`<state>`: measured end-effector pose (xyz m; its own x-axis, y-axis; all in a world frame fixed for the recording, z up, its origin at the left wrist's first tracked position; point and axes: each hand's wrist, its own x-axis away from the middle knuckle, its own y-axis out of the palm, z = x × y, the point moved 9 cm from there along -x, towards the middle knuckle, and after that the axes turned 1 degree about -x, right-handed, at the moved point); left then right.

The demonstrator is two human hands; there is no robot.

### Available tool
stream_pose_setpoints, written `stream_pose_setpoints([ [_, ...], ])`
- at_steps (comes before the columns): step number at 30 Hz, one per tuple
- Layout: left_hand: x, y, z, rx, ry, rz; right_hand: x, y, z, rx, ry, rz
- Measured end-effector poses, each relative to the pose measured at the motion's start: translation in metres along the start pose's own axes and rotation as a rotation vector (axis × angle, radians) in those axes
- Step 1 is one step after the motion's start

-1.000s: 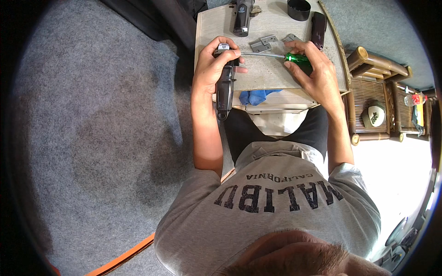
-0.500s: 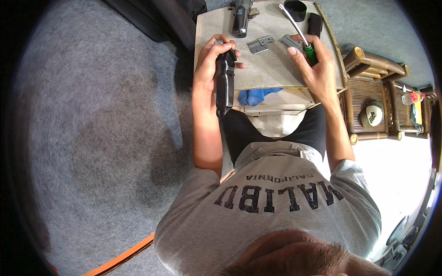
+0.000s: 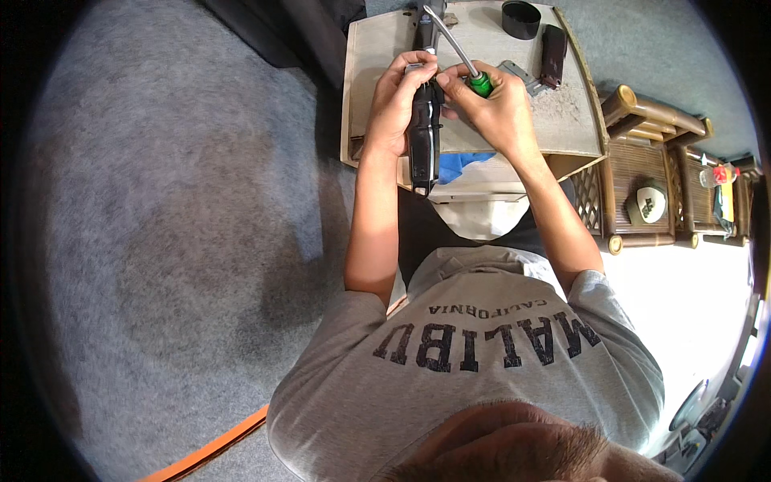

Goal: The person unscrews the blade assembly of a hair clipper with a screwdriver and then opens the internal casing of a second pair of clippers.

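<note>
My left hand (image 3: 397,100) is closed around a black hair clipper (image 3: 424,149), whose lower end points toward me over the table's near edge. A green-handled screwdriver (image 3: 480,83) rests in my right hand (image 3: 502,112), its metal shaft pointing up and left. The right thumb and fingertips come together beside the clipper's upper end, close to the left fingers. Whether they pinch some small part there is hidden. Just beyond my right hand lies a grey flat part (image 3: 522,74), partly covered by the fingers.
On the small pale table (image 3: 474,143) stand a round black container (image 3: 521,19) and a dark oblong case (image 3: 553,55), with scattered debris (image 3: 562,102) nearby. Another black device (image 3: 428,30) lies beyond my hands. Blue cloth (image 3: 462,166) shows below the edge. Bamboo furniture (image 3: 642,153) stands at right.
Both hands have come together: the left moved right and slightly up with the clipper, the right moved left with the screwdriver. The right fingertips now meet the clipper's upper end.
</note>
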<state>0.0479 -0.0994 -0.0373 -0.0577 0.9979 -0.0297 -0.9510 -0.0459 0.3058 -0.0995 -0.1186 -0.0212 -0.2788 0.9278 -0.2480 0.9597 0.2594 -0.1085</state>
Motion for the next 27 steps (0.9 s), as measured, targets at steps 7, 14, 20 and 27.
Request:
stream_pose_setpoints([
  [7, 0.002, -0.002, -0.003, -0.012, 0.039, 0.024, 0.001, -0.005, 0.001, 0.094, -0.085, 0.069],
  [14, 0.003, -0.001, -0.002, -0.068, 0.04, 0.072, 0.003, -0.005, -0.003, 0.055, -0.066, 0.032],
  [20, 0.004, 0.002, -0.001, -0.065, 0.042, 0.047, 0.004, -0.005, -0.005, 0.104, -0.084, 0.018],
  [27, 0.006, -0.002, 0.003, -0.103, 0.084, 0.107, 0.004, -0.004, -0.011, 0.104, -0.1, 0.022],
])
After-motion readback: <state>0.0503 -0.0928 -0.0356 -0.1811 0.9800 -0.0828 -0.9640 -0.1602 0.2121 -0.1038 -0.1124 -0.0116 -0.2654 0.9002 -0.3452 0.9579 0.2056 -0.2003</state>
